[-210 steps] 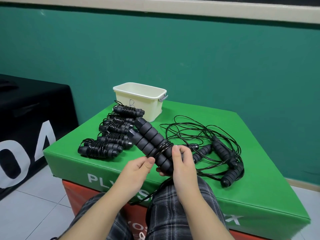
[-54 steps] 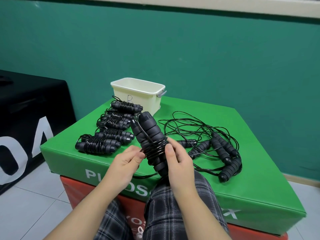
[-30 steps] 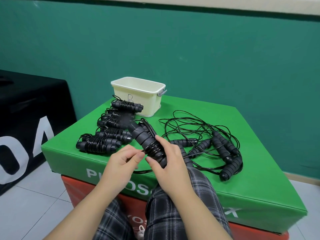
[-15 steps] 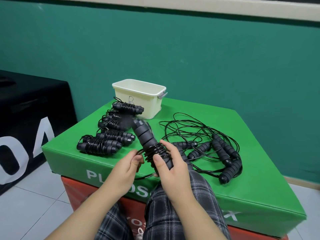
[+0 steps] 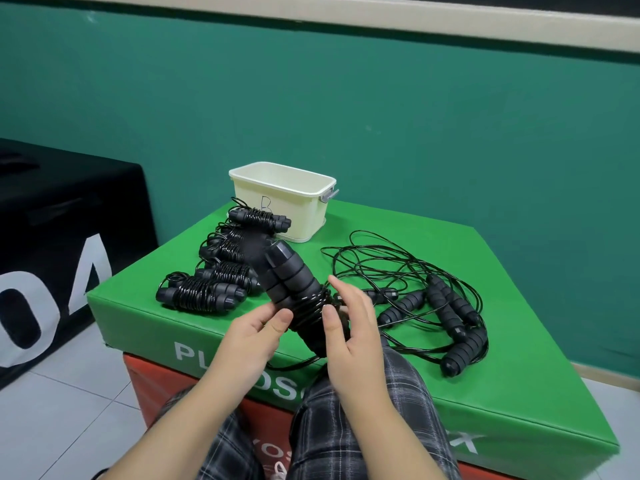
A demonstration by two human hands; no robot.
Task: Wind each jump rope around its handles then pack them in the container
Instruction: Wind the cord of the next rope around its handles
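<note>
Head view: paired rope handles [image 5: 294, 285] between both hands; left hand [image 5: 252, 336] fingers clamp handles, right hand [image 5: 353, 327] fingers grip coils.

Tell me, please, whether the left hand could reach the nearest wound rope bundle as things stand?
Probably yes: the bundle lies uncovered near the front-left edge, but the left hand holds the handles and must let go first.

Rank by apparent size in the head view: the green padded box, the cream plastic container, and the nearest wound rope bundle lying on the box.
1. Green padded box, by far the largest.
2. Cream plastic container.
3. Nearest wound rope bundle; it looks nearly as wide as the container only because it lies closer to the camera.
</note>
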